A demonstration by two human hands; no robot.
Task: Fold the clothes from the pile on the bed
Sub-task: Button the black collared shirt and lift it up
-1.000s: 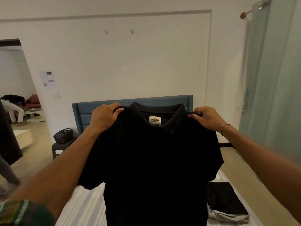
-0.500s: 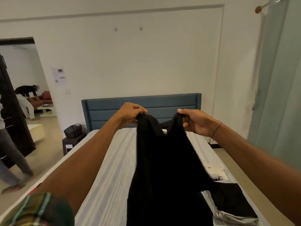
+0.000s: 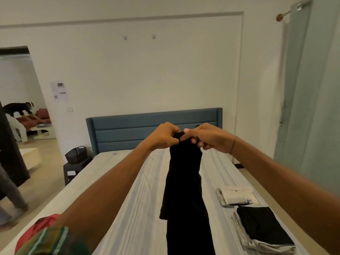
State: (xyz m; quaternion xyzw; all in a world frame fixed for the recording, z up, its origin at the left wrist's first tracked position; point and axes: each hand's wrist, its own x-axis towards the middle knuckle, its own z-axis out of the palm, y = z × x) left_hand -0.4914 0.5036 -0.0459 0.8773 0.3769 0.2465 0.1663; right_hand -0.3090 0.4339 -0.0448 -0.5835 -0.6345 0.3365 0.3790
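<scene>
Both hands raised over the bed (image 3: 128, 181), meeting at centre frame. Left hand (image 3: 163, 137) and right hand (image 3: 206, 138) each pinch the top edge of the black shirt (image 3: 184, 190), fingers curled tight on the cloth, knuckles nearly touching. Shirt hangs doubled lengthwise in a narrow column, running down toward 6 o'clock and out of frame; whether its hem touches the mattress cannot be told.

Step in hand, by my reading: the half fold, shoulders brought together. Next move calls for lowering it flat on the striped mattress, smoothing it, then folding it crosswise.

At 4 o'clock, folded clothes (image 3: 261, 227) stacked near the bed's edge. A red garment (image 3: 36, 229) at 8 o'clock.
</scene>
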